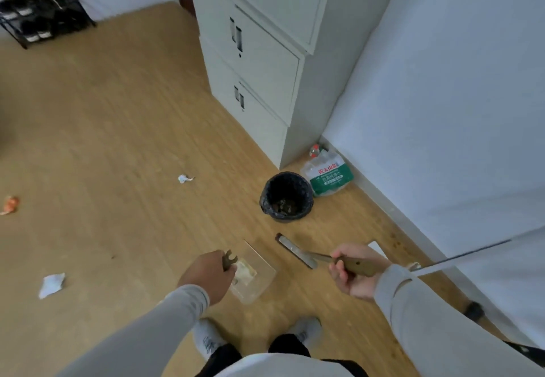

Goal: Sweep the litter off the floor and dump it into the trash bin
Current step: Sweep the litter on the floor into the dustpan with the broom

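Note:
My left hand (206, 276) grips the brown handle of a clear plastic dustpan (262, 285), held low over the floor in front of my feet. A pale scrap lies inside the pan. My right hand (351, 273) holds the wooden handle of a small brush (295, 251), whose head points left toward the pan. A black-lined trash bin (264, 199) stands just beyond, with some rubbish at its bottom. Litter lies on the wooden floor: a white paper ball (184, 178), a white crumpled sheet (51, 284) and an orange scrap (10, 204) at the left edge.
A grey metal cabinet (259, 61) stands behind the bin, with a large water bottle (328, 174) beside it against the white wall (442, 96). A dark shoe rack (41, 14) is at the far left. A thin dark rod (460, 255) slants across the right.

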`<state>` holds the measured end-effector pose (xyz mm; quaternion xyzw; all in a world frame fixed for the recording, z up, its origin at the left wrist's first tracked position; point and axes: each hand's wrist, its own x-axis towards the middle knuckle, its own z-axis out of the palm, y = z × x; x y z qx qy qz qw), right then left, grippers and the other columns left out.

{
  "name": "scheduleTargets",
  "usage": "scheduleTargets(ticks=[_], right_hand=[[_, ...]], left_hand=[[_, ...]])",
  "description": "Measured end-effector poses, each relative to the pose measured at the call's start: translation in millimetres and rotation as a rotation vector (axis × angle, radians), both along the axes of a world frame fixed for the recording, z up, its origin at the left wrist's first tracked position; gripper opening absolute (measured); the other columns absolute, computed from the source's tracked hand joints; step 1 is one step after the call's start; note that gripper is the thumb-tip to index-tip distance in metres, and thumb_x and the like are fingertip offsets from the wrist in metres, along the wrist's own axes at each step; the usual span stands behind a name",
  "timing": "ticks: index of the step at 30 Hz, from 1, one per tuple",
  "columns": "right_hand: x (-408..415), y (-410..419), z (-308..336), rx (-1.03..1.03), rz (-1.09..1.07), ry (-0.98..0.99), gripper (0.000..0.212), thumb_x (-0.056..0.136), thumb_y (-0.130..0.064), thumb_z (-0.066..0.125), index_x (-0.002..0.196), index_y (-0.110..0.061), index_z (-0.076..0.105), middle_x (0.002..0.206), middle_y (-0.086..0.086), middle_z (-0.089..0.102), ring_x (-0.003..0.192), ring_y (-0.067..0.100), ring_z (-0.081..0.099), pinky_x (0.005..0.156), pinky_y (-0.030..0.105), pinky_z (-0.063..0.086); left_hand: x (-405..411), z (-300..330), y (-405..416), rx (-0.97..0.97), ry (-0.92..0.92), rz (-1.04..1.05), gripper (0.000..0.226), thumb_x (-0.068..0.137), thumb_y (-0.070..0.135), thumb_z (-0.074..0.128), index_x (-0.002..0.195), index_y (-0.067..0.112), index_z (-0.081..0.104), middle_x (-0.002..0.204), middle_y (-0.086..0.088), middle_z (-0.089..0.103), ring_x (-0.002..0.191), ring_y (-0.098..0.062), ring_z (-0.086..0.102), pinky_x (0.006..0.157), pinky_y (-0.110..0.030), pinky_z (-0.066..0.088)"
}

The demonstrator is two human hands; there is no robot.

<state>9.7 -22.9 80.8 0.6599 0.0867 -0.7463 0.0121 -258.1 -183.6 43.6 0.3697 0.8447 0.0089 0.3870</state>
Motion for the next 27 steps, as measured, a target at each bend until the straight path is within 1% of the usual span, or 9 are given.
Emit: scheduleTargets(ticks=[6,11,16,18,20,21,23,25,27], right_hand=[[-111,-47,-3,-0.006,0.073,0.006,0.01,0.091,-0.006,0.054,0.082,-0.004,0.053,0.059,0.005,0.052,0.035,0.011,0.052,0.033,0.019,0.044],[-202,-65,-9,0.038,0.236,0.031,0.01,0.089,-0.006,0.053,0.079,-0.006,0.052,0.049,0.001,0.052,0.032,0.01,0.051,0.031,0.018,0.041],[-282,-57,3,0.15,0.632,-0.043,0.009,0.094,-0.013,0.056,0.086,-0.008,0.056,0.06,0.004,0.058,0.04,0.011,0.053,0.037,0.022,0.04],[-306,-49,5,0.279,0.884,-0.127,0.017,0.094,-0.018,0.061,0.081,-0.008,0.062,0.056,0.004,0.061,0.041,0.013,0.054,0.044,0.025,0.046],[-324,-41,-1,0.388,1.025,-0.186,0.019,0.092,-0.019,0.061,0.076,-0.009,0.063,0.055,0.005,0.06,0.044,0.017,0.056,0.057,0.03,0.052],[-331,-37,-4,0.405,1.034,-0.197,0.013,0.091,-0.016,0.06,0.081,-0.009,0.062,0.055,0.006,0.058,0.045,0.018,0.056,0.06,0.032,0.053],[-343,-27,-14,0.393,0.983,-0.205,0.005,0.092,-0.008,0.054,0.092,-0.009,0.059,0.054,0.006,0.055,0.042,0.017,0.052,0.053,0.031,0.051],[-360,-8,-22,0.424,1.008,-0.228,0.023,0.093,-0.002,0.051,0.113,-0.007,0.062,0.057,0.006,0.054,0.043,0.014,0.05,0.045,0.027,0.047],[-380,20,-35,0.481,1.116,-0.233,0.053,0.094,0.002,0.048,0.147,-0.004,0.046,0.062,0.008,0.056,0.046,0.016,0.051,0.042,0.027,0.046]], left_hand=[[-98,4,-64,0.016,-0.025,0.115,0.021,0.098,0.041,0.051,0.083,0.026,0.054,0.077,0.003,0.064,0.065,-0.015,0.062,0.053,-0.027,0.044],[-169,9,-112,0.048,-0.023,0.228,0.022,0.097,0.04,0.052,0.082,0.025,0.056,0.076,0.003,0.065,0.066,-0.016,0.063,0.056,-0.028,0.047],[-224,13,-133,0.068,0.004,0.333,0.022,0.097,0.04,0.051,0.082,0.025,0.057,0.075,0.002,0.066,0.063,-0.018,0.062,0.053,-0.027,0.046],[-244,12,-131,0.07,0.015,0.366,0.022,0.097,0.04,0.051,0.081,0.025,0.057,0.075,0.002,0.066,0.064,-0.018,0.063,0.055,-0.028,0.047],[-264,11,-124,0.072,0.036,0.396,0.022,0.096,0.041,0.052,0.082,0.025,0.057,0.076,0.003,0.066,0.066,-0.018,0.064,0.057,-0.028,0.05],[-273,11,-119,0.074,0.043,0.412,0.022,0.096,0.041,0.052,0.082,0.025,0.057,0.076,0.003,0.065,0.066,-0.018,0.064,0.058,-0.029,0.051],[-289,12,-105,0.081,0.055,0.442,0.021,0.095,0.041,0.052,0.083,0.025,0.057,0.076,0.002,0.066,0.066,-0.019,0.065,0.06,-0.03,0.054],[-305,13,-88,0.085,0.068,0.459,0.021,0.095,0.042,0.052,0.083,0.026,0.058,0.076,0.003,0.066,0.066,-0.019,0.065,0.061,-0.031,0.055],[-323,12,-67,0.082,0.078,0.463,0.021,0.096,0.042,0.052,0.084,0.026,0.058,0.075,0.003,0.066,0.065,-0.018,0.065,0.059,-0.03,0.054]])
